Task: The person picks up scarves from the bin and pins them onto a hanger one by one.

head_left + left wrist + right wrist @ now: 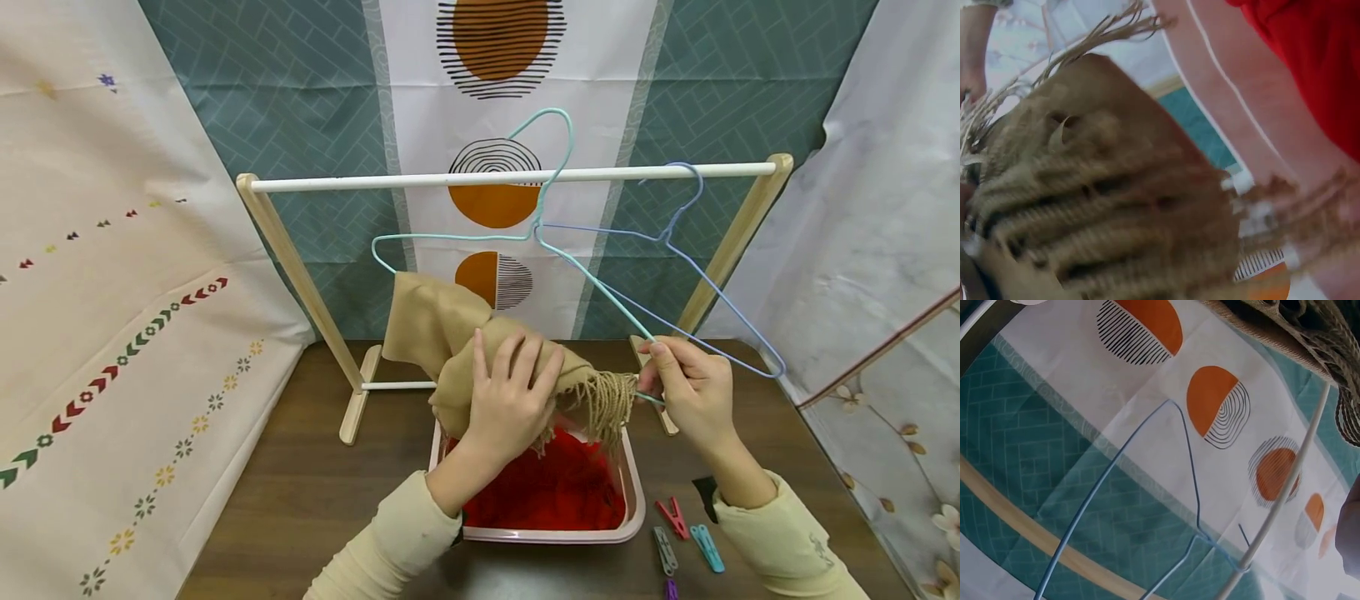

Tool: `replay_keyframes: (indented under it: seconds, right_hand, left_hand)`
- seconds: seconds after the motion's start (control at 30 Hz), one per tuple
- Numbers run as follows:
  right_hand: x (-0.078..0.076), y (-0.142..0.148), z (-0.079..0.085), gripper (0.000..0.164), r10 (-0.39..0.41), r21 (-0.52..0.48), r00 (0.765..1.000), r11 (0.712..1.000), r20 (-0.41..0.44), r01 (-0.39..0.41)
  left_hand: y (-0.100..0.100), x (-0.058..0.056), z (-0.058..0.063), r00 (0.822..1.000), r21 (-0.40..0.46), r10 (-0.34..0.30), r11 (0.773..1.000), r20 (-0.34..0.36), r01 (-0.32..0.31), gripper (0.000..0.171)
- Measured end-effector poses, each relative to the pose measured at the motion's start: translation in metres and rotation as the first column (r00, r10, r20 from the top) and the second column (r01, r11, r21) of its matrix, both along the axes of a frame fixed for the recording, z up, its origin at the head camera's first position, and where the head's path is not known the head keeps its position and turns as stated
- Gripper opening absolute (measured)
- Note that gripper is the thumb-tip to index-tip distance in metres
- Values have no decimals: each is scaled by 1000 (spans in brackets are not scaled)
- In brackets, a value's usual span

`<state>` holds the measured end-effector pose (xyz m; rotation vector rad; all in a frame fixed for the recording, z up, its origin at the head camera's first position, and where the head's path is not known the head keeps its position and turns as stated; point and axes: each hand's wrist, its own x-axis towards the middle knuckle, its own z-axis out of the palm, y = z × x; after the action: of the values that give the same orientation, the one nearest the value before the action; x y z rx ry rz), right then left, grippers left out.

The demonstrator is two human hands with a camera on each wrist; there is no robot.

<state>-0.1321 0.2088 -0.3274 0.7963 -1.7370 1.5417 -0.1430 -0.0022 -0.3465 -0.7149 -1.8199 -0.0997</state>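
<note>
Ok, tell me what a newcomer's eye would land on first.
Probably the bright red cloth in the pink basin. Above it, a tan scarf drapes over the mint hanger, the left hand resting on the scarf and the right hand gripping the hanger. Behind the rack, orange and black circles mark the white panel.

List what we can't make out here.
Head view: mint hanger, lower bar mostly hidden by the scarf.
Head view: purple clothespin, cut off by bottom edge.
Head view: red cloth, partly hidden by scarf and left hand.
Left wrist view: fringe, strands blurred.
</note>
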Motion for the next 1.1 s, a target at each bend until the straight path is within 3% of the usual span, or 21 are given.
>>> replay_keyframes:
  seconds: [0.1, 0.17, 0.3, 0.37, 0.47, 0.57, 0.67, 0.77, 0.97, 1.1]
  right_hand:
    - [-1, -2, -3, 20, -22, 27, 1000, 999, -4, 22]
    - [-2, -3, -6, 25, -33, 48, 999, 998, -7, 34]
    - [-4, -4, -10, 26, -48, 83, 999, 995, -6, 48]
    - [-4, -6, -11, 23, -64, 107, 998, 992, -6, 65]
    - [-5, -8, -12, 18, -104, 172, 994, 979, -22, 106]
    - [-5, -10, -12, 18, -135, 231, 990, 963, -43, 141]
    - [-6, -11, -15, 19, -153, 245, 988, 957, -37, 157]
    - [-8, -10, -18, 18, -159, 202, 987, 967, -3, 156]
    - [-12, -5, -21, 14, -194, 114, 981, 975, 15, 191]
    - [-14, -3, -20, 13, -207, 92, 978, 974, -15, 208]
  left_hand:
    - [1, -5, 4, 997, 44, -25, 999, -76, 29, 8]
    - [0, -6, 6, 996, 62, -50, 997, -80, 55, 10]
    - [-4, -7, 12, 992, 117, -122, 986, 36, 117, 12]
    - [-8, -5, 17, 977, 150, -166, 978, 133, 146, 11]
    - [-16, -4, 29, 925, 214, -249, 958, 286, 192, 20]
    - [-22, -7, 46, 864, 316, -356, 916, 355, 247, 30]
    - [-27, -9, 61, 815, 427, -477, 845, 328, 323, 34]
    - [-33, -7, 68, 781, 479, -555, 789, 286, 385, 35]
    - [-54, 9, 63, 695, 520, -670, 704, 260, 484, 36]
    - [-72, 16, 57, 649, 569, -727, 637, 222, 519, 35]
